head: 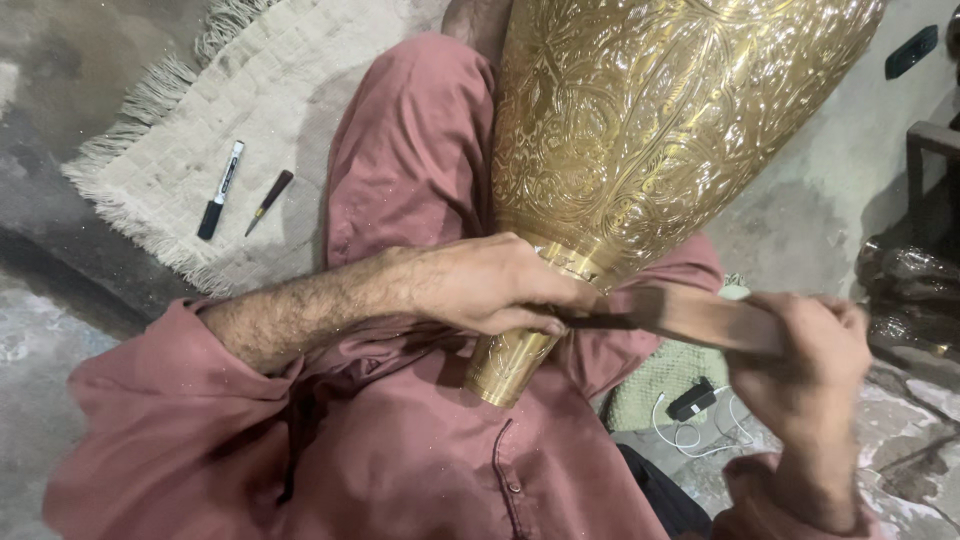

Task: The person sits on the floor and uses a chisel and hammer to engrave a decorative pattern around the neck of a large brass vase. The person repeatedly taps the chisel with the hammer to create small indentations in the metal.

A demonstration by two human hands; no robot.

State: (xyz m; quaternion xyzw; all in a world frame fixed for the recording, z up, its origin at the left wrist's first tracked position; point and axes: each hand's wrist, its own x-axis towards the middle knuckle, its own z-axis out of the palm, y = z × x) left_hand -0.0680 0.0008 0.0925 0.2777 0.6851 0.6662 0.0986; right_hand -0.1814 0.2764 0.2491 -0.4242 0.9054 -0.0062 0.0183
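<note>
A large engraved brass vase (640, 130) lies across my lap, its narrow neck (505, 365) pointing toward me. My left hand (490, 285) rests on the neck and pinches a thin dark chisel (595, 320) against the metal. My right hand (805, 360) grips a wooden mallet (700, 315), blurred with motion, whose head is by the chisel's end. I wear reddish-pink clothing.
A fringed cream mat (250, 110) lies on the floor at the left with a black-and-white marker (220, 190) and a small dark-handled tool (269, 202) on it. A green cloth (655, 385), a black charger and white cable (692, 420) lie at the right. Dark objects (915, 280) stand at the far right.
</note>
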